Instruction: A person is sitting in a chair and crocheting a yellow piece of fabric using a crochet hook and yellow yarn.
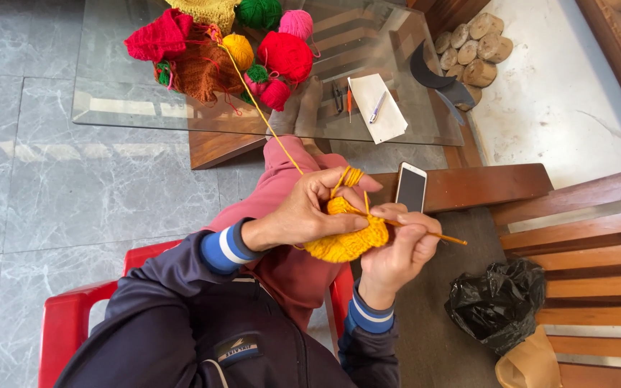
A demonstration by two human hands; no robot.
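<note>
Below the glass counter (145, 100), two hands worked a yellow crochet piece (346, 241).
The left hand (307, 212) held it in a closed grip, yarn looped over fingers; the right hand (397, 251) pinched a crochet hook (436, 235).

A glass worktop (131, 100) stands far, bearing red, pink and green yarn balls (285, 54), a white paper (379, 108) and a pen (377, 106). A phone (411, 187) lies on a wooden bench (483, 187). A black bag (499, 302) sits near right.
</note>
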